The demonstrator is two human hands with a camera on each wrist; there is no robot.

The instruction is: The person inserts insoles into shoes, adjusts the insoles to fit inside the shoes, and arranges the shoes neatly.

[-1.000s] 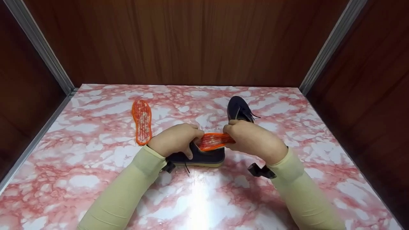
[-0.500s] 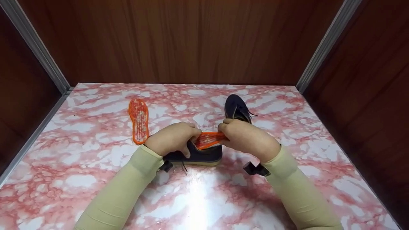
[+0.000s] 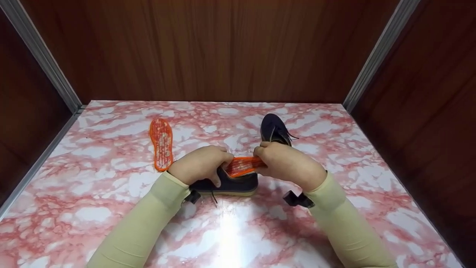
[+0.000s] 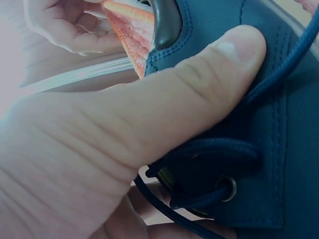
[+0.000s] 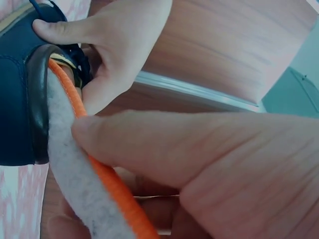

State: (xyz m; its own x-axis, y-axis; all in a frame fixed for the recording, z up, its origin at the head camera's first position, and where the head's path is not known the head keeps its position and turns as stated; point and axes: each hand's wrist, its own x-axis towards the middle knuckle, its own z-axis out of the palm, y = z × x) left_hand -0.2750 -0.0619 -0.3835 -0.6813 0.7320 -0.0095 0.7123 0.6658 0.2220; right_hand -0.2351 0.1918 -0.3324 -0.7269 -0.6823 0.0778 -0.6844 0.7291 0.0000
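Note:
A dark navy lace-up shoe lies sideways on the table, its toe to the left. My left hand grips its front, the thumb pressed on the side by the lace eyelets. An orange-edged insole sticks up out of the shoe's opening; its front part is hidden inside. With thumb and fingers my right hand pinches the insole's heel end. The right wrist view shows the grey underside of the insole rising past the shoe's dark collar.
A second orange insole lies flat to the left. Behind my right hand stands the other navy shoe, toe pointing away. Brown wood-grain panels close off the back and sides of the pink marbled table.
Both hands keep their hold on the shoe and the insole. The whole scene shifts slightly as the head camera moves; the insole has barely moved, if at all.

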